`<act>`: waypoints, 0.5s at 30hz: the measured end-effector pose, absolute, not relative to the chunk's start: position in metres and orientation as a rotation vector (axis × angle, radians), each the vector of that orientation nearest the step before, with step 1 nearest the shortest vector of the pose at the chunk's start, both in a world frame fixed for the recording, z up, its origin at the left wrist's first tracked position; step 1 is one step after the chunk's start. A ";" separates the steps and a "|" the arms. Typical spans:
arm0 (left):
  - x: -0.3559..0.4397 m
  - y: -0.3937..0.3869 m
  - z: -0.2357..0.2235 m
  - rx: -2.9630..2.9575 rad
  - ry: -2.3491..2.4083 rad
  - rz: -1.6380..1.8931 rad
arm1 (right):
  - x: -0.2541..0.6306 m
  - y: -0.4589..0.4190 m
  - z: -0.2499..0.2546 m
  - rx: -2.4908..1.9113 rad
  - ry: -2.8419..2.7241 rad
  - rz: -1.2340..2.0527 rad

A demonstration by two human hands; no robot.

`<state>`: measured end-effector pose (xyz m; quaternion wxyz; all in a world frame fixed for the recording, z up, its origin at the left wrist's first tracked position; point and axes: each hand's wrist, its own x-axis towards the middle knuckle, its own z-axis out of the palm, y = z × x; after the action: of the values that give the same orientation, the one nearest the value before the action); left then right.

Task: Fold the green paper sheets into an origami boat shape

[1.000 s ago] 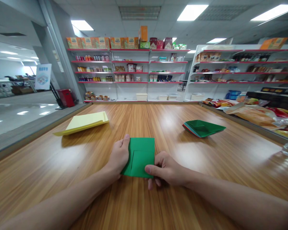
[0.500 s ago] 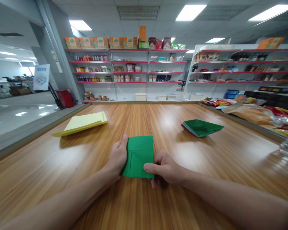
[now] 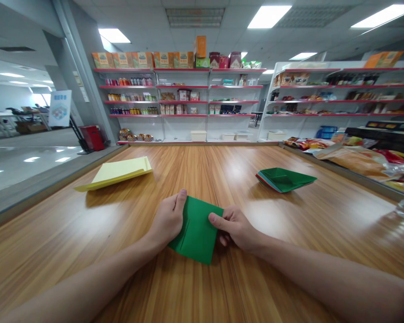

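A folded square of green paper (image 3: 199, 231) is held up over the table between my two hands, tilted clockwise. My left hand (image 3: 171, 217) grips its left edge, the thumb lying along the upper left corner and the other fingers hidden behind. My right hand (image 3: 234, 226) pinches the right edge near the upper right corner, thumb on the front and fingers curled behind. A slit-like fold line runs down the left part of the paper's face.
The wood-grain table (image 3: 202, 166) bears a stack of yellow paper (image 3: 121, 172) at left and a stack of folded coloured papers (image 3: 284, 179), green on top, at right. Snack packets (image 3: 357, 159) lie beyond the right edge. Stocked shelves (image 3: 183, 103) stand behind.
The green paper has turned clockwise and its lower edge has swung down. My right hand has shifted its hold from the lower right corner up towards the upper right corner.
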<state>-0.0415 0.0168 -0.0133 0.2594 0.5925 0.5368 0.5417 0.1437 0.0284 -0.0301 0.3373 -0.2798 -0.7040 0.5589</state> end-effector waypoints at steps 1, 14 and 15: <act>-0.042 0.018 -0.013 1.605 1.455 1.456 | 0.144 0.028 -0.029 -0.754 -1.810 1.448; -0.039 0.017 -0.016 1.646 1.424 1.273 | 0.147 0.024 -0.026 -0.719 -1.777 1.415; -0.038 0.017 -0.017 1.670 1.422 1.260 | 0.147 0.020 -0.023 -0.691 -1.815 1.356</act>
<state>-0.0384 0.0171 -0.0169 0.3014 0.6294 0.5359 0.4752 0.1471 0.0203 -0.0234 0.3770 -0.2702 -0.7097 0.5304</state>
